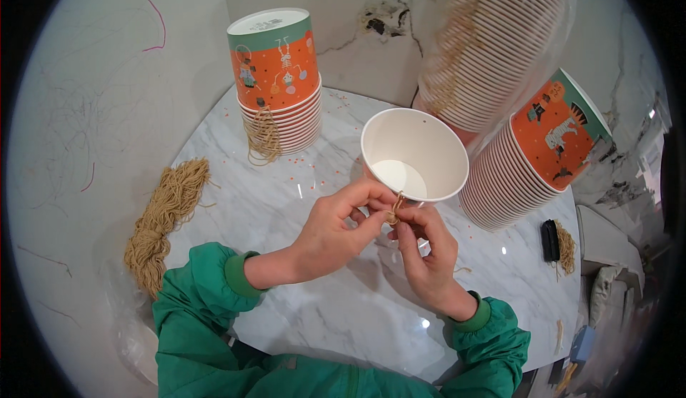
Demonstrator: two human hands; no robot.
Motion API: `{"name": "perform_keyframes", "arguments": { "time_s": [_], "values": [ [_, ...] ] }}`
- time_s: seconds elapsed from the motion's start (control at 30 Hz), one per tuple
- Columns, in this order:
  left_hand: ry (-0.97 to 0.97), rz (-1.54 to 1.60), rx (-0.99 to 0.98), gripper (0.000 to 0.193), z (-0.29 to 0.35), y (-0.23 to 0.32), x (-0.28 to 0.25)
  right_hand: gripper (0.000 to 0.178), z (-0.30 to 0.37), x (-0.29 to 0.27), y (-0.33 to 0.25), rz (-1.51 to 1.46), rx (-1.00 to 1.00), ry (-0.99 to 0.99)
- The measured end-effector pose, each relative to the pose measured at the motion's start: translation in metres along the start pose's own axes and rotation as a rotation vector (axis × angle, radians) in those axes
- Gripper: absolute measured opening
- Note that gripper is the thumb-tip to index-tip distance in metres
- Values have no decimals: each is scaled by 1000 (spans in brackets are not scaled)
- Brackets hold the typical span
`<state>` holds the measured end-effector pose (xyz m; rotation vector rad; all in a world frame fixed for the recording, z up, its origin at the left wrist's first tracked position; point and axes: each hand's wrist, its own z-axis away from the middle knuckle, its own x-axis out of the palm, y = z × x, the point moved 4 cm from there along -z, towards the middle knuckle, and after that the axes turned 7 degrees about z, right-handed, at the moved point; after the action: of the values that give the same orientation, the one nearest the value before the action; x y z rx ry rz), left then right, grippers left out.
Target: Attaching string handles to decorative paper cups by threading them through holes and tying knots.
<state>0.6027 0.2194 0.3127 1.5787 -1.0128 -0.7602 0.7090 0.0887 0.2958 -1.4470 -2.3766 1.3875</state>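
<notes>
A white-lined paper cup [386,137] is at mid table with its mouth toward me. A tan cord [397,201] runs from the near side of its rim down to my fingers. My left hand [332,226] is closed in a pinch on the cord, just below the rim. Close against it, my right hand [430,251] pinches the same cord between thumb and fingers. The cord is bunched in a small loop or knot there; its exact shape is partly hidden by my fingertips. A small dark hole shows in the cup's far wall.
An upside-down stack of orange-and-green cups [277,76] stands back left, cord loops [263,141] hanging on it. Another cup stack [504,173] leans at right, beside a tall plastic-wrapped stack [493,48]. A cord hank [168,216] lies left; a small black object [549,241] lies right.
</notes>
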Motion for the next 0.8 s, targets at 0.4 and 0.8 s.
{"name": "perform_keyframes", "arguments": {
  "time_s": [0.4,0.8],
  "values": [
    [25,-406,497,38,5,9,6,22,-3,-4,2,-13,23,-29],
    [-39,-439,515,40,2,10,8,11,13,-9,13,-490,398,-59]
  ]
}}
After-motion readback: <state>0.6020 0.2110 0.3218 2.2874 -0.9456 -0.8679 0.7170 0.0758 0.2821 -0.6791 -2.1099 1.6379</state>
